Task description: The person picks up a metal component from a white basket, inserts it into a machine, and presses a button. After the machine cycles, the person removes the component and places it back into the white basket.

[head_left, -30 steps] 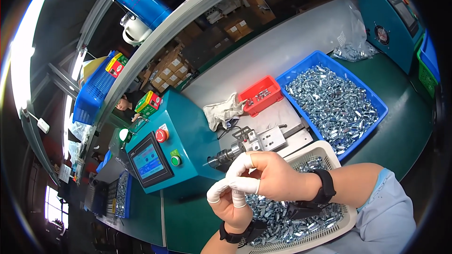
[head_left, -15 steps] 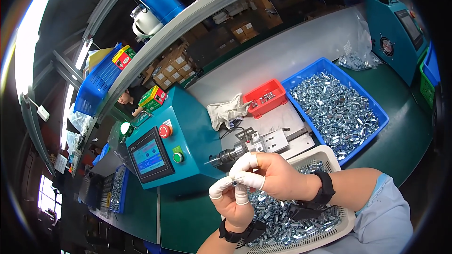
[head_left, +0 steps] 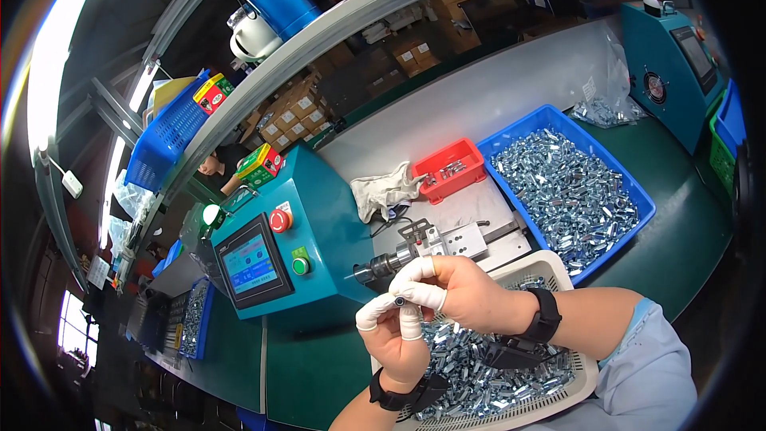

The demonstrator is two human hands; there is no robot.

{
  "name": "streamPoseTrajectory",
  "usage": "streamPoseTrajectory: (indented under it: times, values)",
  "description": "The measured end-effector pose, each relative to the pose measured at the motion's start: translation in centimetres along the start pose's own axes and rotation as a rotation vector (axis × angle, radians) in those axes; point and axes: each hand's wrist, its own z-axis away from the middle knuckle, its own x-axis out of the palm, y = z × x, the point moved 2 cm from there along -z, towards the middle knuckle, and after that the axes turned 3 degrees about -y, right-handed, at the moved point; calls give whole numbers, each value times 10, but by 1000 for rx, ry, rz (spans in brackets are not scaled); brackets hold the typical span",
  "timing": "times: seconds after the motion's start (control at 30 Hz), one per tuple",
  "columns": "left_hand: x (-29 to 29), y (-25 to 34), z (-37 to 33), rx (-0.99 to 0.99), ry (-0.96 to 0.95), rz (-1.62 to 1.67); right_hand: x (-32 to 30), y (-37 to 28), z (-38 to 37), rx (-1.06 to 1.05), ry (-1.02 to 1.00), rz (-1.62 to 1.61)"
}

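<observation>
A small shiny metal fitting [head_left: 400, 301] is pinched between my two hands, its round hollow end facing up. My left hand [head_left: 396, 349] holds it from below, thumb and fingers closed, white finger cots on the tips. From the right, my right hand [head_left: 477, 297] grips it with thumb and forefinger, also in white cots. Beneath my hands stands a beige slotted basket [head_left: 586, 379] heaped with silvery metal fittings [head_left: 471, 367]. Just beyond my fingertips are a machine's round chuck [head_left: 375, 268] and a metal clamping slide [head_left: 464, 241].
A teal machine [head_left: 319, 215] carries a touchscreen [head_left: 257, 262], a red button [head_left: 280, 221] and a green button [head_left: 300, 266]. Behind are a cloth glove [head_left: 383, 191], a red bin [head_left: 471, 161] and a blue tray [head_left: 650, 206] full of fittings. Another person [head_left: 231, 164] is beyond the machine.
My hands and the fitting have risen slightly away from me. The fitting's round end has turned a little between my fingers. The view has shifted slightly.
</observation>
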Motion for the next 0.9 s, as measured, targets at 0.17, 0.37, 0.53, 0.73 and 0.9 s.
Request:
streamPoseTrajectory:
  times: [0.17, 0.37, 0.53, 0.73, 0.9]
  values:
    - [0, -2, 1, -4, -1, 13, -1, 2, -1, 3, -23, -12]
    - [-1, -1, 2, -11, -1, 13, -1, 1, -1, 6, -28, -23]
    - [1, -3, 3, -87, -68, 44, -11, 0, -4, 31, 40, 20]
    - [9, -13, 13, -289, -234, 105, -21, 16, -14, -73, 93, 197]
    - [6, -15, 15, -303, -260, 185, -19, 10, -9, 43, 82, 210]
